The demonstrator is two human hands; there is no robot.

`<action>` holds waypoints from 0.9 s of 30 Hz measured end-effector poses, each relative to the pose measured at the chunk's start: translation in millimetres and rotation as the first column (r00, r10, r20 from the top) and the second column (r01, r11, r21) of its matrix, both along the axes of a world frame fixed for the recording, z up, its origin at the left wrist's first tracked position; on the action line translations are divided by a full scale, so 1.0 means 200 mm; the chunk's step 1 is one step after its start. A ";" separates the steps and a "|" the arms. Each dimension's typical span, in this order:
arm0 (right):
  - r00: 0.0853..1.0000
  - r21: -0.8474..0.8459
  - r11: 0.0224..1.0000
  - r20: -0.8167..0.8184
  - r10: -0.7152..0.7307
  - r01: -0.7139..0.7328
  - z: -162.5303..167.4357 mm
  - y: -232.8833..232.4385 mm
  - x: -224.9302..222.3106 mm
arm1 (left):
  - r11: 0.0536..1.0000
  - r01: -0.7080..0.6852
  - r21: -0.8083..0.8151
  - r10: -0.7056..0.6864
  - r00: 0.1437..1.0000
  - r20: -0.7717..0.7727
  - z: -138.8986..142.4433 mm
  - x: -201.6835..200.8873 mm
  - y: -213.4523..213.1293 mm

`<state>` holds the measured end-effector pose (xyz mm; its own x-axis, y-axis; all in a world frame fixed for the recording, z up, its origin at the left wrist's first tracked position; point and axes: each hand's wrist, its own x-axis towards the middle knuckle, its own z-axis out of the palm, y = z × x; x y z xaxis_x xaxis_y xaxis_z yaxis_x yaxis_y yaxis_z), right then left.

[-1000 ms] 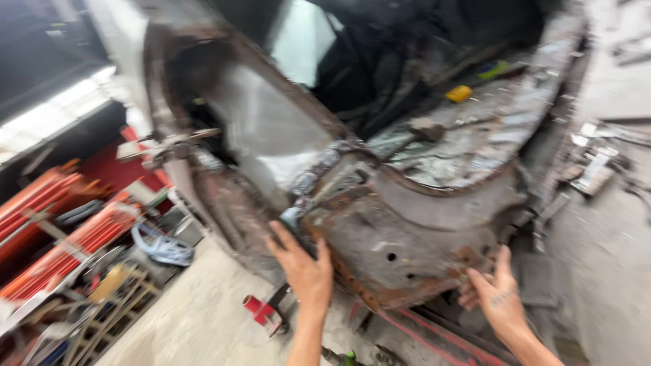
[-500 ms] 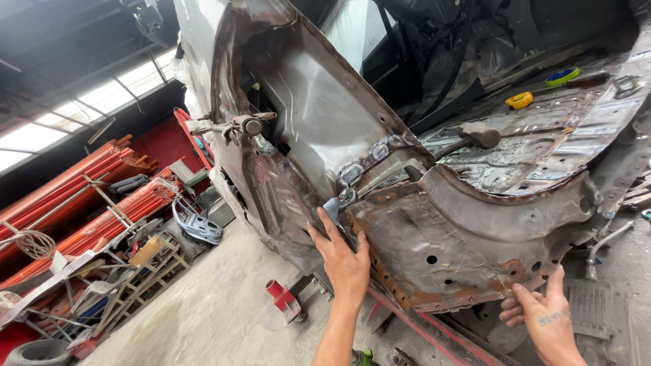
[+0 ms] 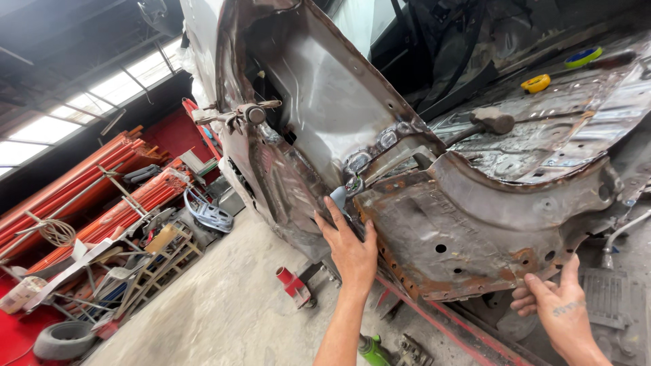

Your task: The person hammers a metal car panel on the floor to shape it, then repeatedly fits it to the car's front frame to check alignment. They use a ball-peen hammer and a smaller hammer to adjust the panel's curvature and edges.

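Your left hand (image 3: 349, 247) is raised on an upward-reaching forearm, palm forward, fingers extended and spread, pressed flat. Your right hand (image 3: 559, 308) sits lower at the right, back toward you, thumb raised along the front, fingers curled under and partly hidden. Both arms are bare. The hands are well apart.

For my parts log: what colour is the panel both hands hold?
Rusty brown panel, head view.

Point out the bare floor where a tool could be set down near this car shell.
Bare concrete floor lies between the wooden rack and the red jack stand. Crowded: left, orange beams, tyre; under the rusty panel by both hands.
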<state>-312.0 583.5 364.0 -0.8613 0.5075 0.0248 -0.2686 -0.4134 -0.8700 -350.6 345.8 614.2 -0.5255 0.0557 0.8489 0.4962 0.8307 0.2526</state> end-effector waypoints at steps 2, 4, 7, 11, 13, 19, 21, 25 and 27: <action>1.000 0.003 1.000 -0.005 0.018 -0.018 -0.01 0.00 -0.01 | 1.000 0.007 0.009 -0.007 1.000 0.005 0.00 0.00 0.00; 1.000 -0.003 1.000 -0.004 0.015 -0.015 -0.02 0.00 -0.01 | 1.000 0.013 0.020 -0.013 1.000 0.015 -0.01 0.00 0.00; 1.000 -0.022 0.999 -0.017 0.023 -0.024 -0.03 0.00 -0.02 | 0.998 0.062 0.009 -0.062 0.998 -0.026 0.00 0.02 -0.01; 0.994 -0.005 1.000 -0.108 -0.001 0.000 -0.03 -0.01 0.01 | 0.990 0.134 -0.034 -0.136 0.990 -0.047 0.03 0.06 -0.04; 0.998 0.005 1.000 -0.057 0.015 -0.015 -0.02 -0.01 0.03 | 0.992 0.102 -0.080 -0.111 0.987 -0.117 0.05 0.07 -0.03; 0.999 -0.041 0.999 -0.026 0.024 -0.025 0.04 -0.02 0.08 | 0.923 -0.130 -0.363 0.048 0.973 -0.224 0.09 0.06 0.04; 0.999 -0.084 0.996 -0.038 0.023 -0.026 0.07 -0.03 0.09 | 0.923 -0.109 -0.368 0.030 0.976 -0.215 0.09 0.06 0.04; 0.999 -0.145 0.989 -0.037 0.010 -0.015 0.09 -0.03 0.09 | 0.928 -0.085 -0.362 0.011 0.979 -0.203 0.10 0.07 0.04; 0.999 -0.146 0.989 -0.040 0.009 -0.015 0.09 -0.04 0.08 | 0.938 -0.074 -0.339 0.011 0.983 -0.184 0.10 0.07 0.04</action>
<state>-295.9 576.2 382.3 -0.8670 0.4981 -0.0153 -0.2958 -0.5390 -0.7887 -337.0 353.6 634.6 -0.3771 0.3405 0.8613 0.4689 0.8722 -0.1395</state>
